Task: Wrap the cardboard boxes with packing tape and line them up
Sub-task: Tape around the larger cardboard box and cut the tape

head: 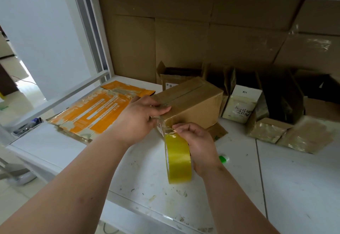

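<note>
Your left hand (pixel 141 117) presses the cardboard box (pixel 191 103); your right hand (pixel 198 145) grips the tape roll (pixel 177 160). Open boxes (pixel 276 90) crowd far right, flattened orange cardboard (pixel 95 112) lies left. The white table (pixel 294 187) is scuffed.

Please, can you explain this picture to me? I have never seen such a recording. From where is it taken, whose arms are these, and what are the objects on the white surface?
There is no machine here. A person wears one camera on the head, so you look down along their own two arms.

The left hand presses on the near end of a brown cardboard box. The right hand holds a roll of yellowish packing tape, whose strip runs up to the box.

On the white table also lie a flattened orange carton, several boxes and packets at the back right, and a small green object that I cannot identify.
</note>
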Available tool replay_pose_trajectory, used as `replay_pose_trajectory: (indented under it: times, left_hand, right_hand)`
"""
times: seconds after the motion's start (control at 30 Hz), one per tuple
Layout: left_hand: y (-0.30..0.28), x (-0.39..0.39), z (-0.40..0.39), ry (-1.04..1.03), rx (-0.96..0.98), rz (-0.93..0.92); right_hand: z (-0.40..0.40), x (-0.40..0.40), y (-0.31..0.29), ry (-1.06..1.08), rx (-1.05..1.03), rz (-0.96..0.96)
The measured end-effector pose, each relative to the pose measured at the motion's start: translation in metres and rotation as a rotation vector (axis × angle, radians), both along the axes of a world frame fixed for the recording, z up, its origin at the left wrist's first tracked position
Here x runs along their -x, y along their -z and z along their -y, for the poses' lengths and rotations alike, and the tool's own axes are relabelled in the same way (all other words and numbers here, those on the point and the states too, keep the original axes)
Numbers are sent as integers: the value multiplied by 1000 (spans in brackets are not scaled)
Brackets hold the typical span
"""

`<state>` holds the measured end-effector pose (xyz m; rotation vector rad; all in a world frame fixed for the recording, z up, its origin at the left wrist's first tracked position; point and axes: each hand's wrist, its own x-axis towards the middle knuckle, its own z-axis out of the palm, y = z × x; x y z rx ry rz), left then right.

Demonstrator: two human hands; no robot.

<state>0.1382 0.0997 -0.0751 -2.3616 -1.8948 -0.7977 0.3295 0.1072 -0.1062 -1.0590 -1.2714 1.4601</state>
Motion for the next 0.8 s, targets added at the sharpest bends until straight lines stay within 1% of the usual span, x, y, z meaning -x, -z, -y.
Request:
replay_pose_trajectory:
  times: [0.1, 0.13, 0.23, 0.3, 0.37, 0.4, 0.5, 0.57, 0.67, 0.8]
  left_hand:
    - [8, -9, 12, -79, -23, 180]
    - [14, -14, 17, -98, -71, 235]
    - [31, -35, 34, -154, -335, 354]
    - [38, -47, 42, -141, -376, 381]
    - [39, -56, 46, -101, -304, 433]
    - [37, -59, 48, -92, -242, 497]
    - [31, -71, 56, -108, 16, 756]
    - [31, -76, 59, -152, 125, 898]
    - [29, -79, 60, -176, 122, 951]
    - [26, -82, 63, -112, 148, 957]
  right_hand:
    - [0, -2, 2, 8, 24, -14]
    - [0, -2, 3, 16, 27, -15]
    - [3, -3, 2, 37, 32, -11]
    - [5, -5, 2, 34, 27, 6]
    - [7, -7, 1, 24, 7, 28]
    - [9, -8, 1, 23, -3, 41]
    - [13, -12, 2, 20, -86, 115]
    - [16, -13, 1, 23, -172, 168]
    - [21, -13, -1, 48, -240, 192]
    - [29, -15, -3, 107, -264, 177]
